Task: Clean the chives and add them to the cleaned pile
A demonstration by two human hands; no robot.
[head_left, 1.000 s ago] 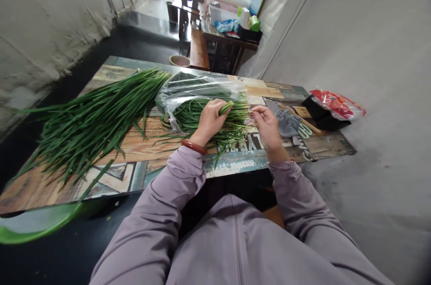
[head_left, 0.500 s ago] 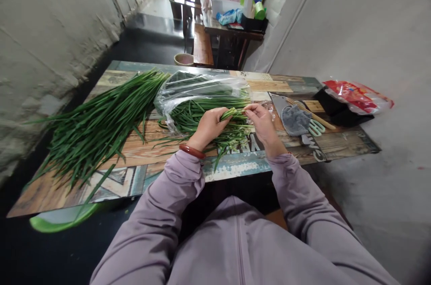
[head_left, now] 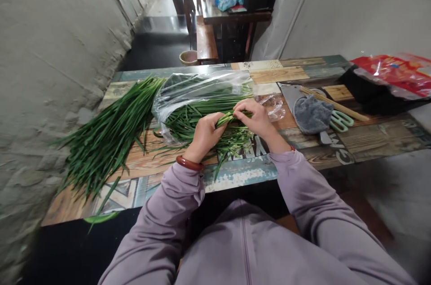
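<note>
A small bunch of garlic chives [head_left: 225, 119] is gripped near its pale stem ends by my left hand [head_left: 208, 133]. My right hand [head_left: 253, 119] pinches at the tips of those same stems, thumb and fingers closed together. Just behind, more chives [head_left: 188, 112] lie partly inside a clear plastic bag [head_left: 202, 84]. Loose leaf scraps and trimmings [head_left: 237, 143] are scattered on the table below my hands. To the left rests a large pile of long green chives [head_left: 114, 132], stem ends pointing away from me.
On the table's [head_left: 249, 177] right side are a grey cloth [head_left: 313, 114], green-handled scissors [head_left: 341, 121], a wooden stick [head_left: 336, 104] and a red plastic package [head_left: 393, 74]. A green-rimmed basin [head_left: 103, 217] shows below the front edge. Behind stand a bench [head_left: 206, 40] and another table [head_left: 235, 16].
My right hand has moved slightly left along the stems, closer to my left hand. The left hand keeps its hold. The camera view has shifted, so the surroundings appear displaced.
</note>
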